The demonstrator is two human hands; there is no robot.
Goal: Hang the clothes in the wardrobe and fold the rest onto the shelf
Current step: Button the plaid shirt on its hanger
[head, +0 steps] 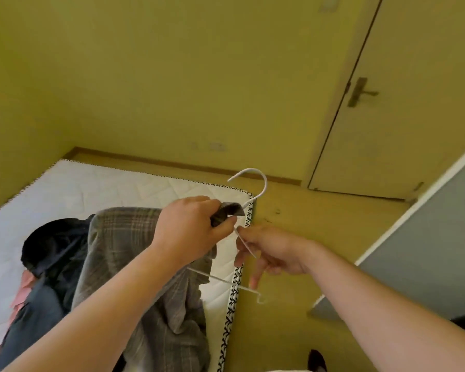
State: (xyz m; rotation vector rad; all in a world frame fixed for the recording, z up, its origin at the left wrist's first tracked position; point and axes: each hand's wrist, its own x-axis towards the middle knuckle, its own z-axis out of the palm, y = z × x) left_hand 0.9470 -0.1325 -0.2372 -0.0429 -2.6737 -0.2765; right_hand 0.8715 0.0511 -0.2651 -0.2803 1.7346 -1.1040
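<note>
A white wire hanger [263,183] is held up over the corner of the mattress [86,189], hook pointing up. My left hand [188,226] grips the collar of a grey plaid shirt [124,237] just below the hook. My right hand [271,251] pinches the hanger's sloping wire on its right side. The shirt hangs down from my left hand over the bed, and the hanger's left half is hidden inside it. A dark navy garment [54,248] and a pink one [22,294] lie heaped on the mattress behind the shirt.
The white quilted mattress has a patterned edge band [232,299] along its right side. Yellow floor [293,216] runs right of it to a shut door [403,108] with a lever handle. A grey panel with a white frame [424,251] stands at the right.
</note>
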